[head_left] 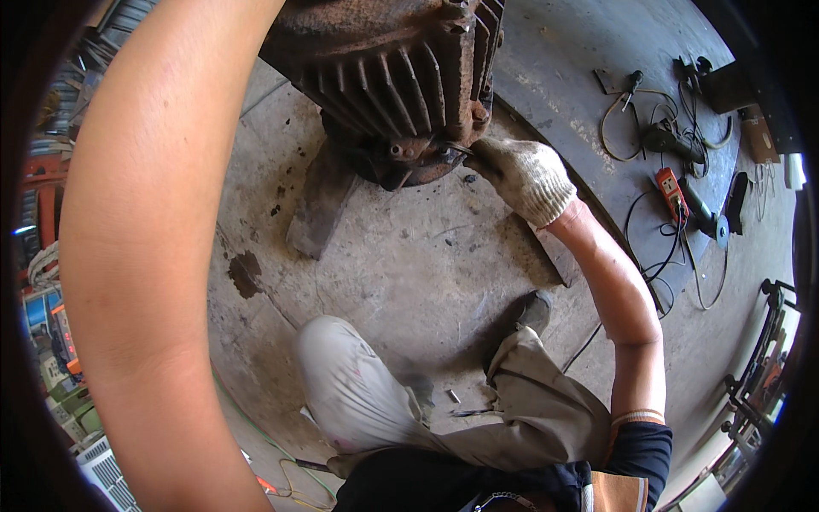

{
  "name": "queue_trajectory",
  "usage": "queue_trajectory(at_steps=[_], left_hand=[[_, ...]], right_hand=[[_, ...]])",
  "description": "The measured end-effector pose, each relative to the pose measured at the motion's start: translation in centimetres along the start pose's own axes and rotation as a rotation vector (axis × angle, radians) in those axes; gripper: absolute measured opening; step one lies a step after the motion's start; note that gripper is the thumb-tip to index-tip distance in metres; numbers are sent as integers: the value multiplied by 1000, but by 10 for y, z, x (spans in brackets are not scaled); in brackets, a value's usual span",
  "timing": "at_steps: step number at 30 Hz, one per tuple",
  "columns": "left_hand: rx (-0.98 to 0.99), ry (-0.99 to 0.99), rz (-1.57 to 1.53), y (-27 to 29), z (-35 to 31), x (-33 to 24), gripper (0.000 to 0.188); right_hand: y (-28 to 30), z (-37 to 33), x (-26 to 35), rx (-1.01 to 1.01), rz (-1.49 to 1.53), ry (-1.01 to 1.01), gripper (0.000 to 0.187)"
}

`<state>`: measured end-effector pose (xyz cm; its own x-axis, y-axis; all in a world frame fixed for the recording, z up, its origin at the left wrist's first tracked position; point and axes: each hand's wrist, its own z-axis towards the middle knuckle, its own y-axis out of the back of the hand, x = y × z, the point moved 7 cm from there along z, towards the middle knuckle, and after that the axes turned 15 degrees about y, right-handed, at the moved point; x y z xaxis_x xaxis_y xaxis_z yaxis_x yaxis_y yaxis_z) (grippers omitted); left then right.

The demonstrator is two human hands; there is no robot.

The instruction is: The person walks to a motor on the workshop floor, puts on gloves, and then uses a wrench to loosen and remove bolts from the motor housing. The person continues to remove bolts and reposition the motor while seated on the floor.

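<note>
A rusty, finned electric motor housing (384, 85) stands upright at the top of the view, with a bolted flange (409, 171) at its lower edge. Beside that flange is my right hand (520, 175), in a soiled white knitted glove. Its fingers are closed around a slim dark metal tool (459, 148), whose end reaches a bolt on the flange; the exact kind is hidden by the glove. My left forearm (153, 213) stretches up along the left side past the motor, and the left hand lies beyond the top edge.
A dark block (324, 205) lies under the motor on the stained concrete floor (375, 282). To the right, a steel plate (589, 111) carries cables, a red socket strip (670, 189) and an angle grinder (704, 209). Tools and boxes crowd the left; my knee (341, 367) is near.
</note>
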<state>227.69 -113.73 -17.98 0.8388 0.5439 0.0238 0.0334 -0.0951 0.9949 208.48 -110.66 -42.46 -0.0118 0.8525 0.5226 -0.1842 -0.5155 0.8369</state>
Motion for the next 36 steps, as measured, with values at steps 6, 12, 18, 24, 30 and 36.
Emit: queue_trajectory(at_steps=[6, 12, 18, 24, 30, 36], left_hand=[[20, 25, -29, 0, 0, 5, 61], [-20, -65, 9, -1, 2, 2, 63], [-3, 19, -9, -1, 5, 6, 65], [-4, -9, 4, 0, 3, 3, 66], [-5, -12, -31, 3, -1, 4, 66], [-9, -45, -24, 3, -2, 5, 66]], right_hand=[[11, 9, 2, 33, -106, 151, 27], [19, 21, -1, 56, -205, 284, 33], [7, 15, 6, 75, -179, 182, 31], [-32, -7, 16, 81, 467, -369, 31], [-2, 8, 3, 151, -131, -48, 20], [22, 21, -4, -71, -389, 268, 14]])
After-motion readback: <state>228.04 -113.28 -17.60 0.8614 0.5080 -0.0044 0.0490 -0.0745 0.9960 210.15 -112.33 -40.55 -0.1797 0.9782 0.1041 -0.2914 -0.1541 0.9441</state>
